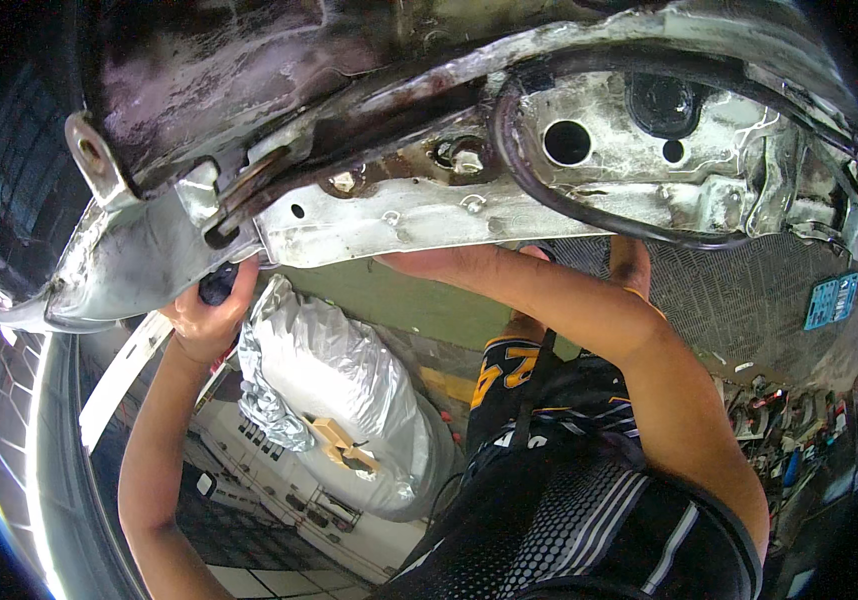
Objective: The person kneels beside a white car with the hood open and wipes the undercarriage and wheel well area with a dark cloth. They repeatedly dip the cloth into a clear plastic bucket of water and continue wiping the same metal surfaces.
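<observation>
A worn white metal car body panel [369, 225] stretches across the upper view, with holes and rusty bolts [467, 160]. Below its left end, my left hand [211, 315] is raised, fingers curled around a dark rounded object [217, 285] partly covered by the fingers and the panel. My right forearm [549, 285] reaches leftward under the panel's lower edge. Behind that edge my right hand is hidden, so its fingers and anything in them cannot be seen. A black hose [559, 205] loops over the panel's right part.
A metal bracket [99, 160] with a hole sticks out at the upper left. Below stands a bulky thing under a silver cover [329, 370], with a small tan piece [334, 440] on it. A blue card-like item [831, 302] and scattered tools [789, 440] lie at right.
</observation>
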Available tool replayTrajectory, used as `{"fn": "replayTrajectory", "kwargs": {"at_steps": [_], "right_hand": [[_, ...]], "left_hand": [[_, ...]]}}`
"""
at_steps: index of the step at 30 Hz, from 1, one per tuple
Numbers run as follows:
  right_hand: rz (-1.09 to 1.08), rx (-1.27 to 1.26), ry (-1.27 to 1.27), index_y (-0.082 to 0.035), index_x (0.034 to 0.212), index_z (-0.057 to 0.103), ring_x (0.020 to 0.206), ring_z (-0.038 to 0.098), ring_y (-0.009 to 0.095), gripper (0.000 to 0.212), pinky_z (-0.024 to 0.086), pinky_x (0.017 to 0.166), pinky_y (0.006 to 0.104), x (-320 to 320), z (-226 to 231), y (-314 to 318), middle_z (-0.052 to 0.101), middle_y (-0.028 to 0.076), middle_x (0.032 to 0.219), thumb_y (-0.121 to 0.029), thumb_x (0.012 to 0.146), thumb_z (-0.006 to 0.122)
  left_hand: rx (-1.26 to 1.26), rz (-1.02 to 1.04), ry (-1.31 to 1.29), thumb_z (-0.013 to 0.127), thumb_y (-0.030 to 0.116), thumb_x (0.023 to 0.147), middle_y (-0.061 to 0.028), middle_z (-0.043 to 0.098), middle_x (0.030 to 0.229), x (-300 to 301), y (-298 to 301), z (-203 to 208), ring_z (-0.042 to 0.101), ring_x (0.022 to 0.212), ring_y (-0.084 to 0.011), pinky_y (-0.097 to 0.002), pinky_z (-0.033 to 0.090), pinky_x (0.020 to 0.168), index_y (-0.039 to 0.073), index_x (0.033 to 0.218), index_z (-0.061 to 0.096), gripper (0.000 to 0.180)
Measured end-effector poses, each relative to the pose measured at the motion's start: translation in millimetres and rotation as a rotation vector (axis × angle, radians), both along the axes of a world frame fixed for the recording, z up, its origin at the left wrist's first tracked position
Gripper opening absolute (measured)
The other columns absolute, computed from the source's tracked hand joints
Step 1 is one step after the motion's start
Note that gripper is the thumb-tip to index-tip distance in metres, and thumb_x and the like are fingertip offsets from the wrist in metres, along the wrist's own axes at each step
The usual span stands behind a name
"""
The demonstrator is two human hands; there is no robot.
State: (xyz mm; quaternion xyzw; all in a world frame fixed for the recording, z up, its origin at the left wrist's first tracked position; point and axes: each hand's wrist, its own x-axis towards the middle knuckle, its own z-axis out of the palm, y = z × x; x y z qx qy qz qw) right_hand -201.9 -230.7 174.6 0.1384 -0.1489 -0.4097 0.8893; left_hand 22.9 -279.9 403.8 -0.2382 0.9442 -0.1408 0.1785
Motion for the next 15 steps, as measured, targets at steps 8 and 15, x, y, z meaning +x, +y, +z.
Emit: {"fn": "replayTrajectory", "kwargs": {"at_steps": [8,15], "right_hand": [[-0.384,-0.927,1.393,-0.006,0.145,0.042,0.135,0.044,0.027,0.048,0.034,0.115,0.0393,13.0,-20.9,10.0,0.046,0.015,0.147,-0.025,0.101,0.041],[-0.397,-0.912,1.455,-0.006,0.145,0.042,0.135,0.044,0.027,0.048,0.034,0.115,0.0398,23.3,-28.5,11.0,0.046,0.015,0.147,-0.025,0.101,0.042]], "left_hand": [[0.041,0.04,-0.054,0.072,0.014,0.058,-0.0196,0.042,0.133,-4.7,1.6,5.2,0.037,0.127,-0.0364,-0.0473,0.029,0.102,0.034,0.113,0.073,0.058],[0.047,0.035,-0.024,0.073,0.015,0.057,-0.021,0.037,0.135,-1.5,1.5,3.4,0.035,0.128,-0.0377,-0.0475,0.028,0.102,0.032,0.113,0.074,0.059]]}}
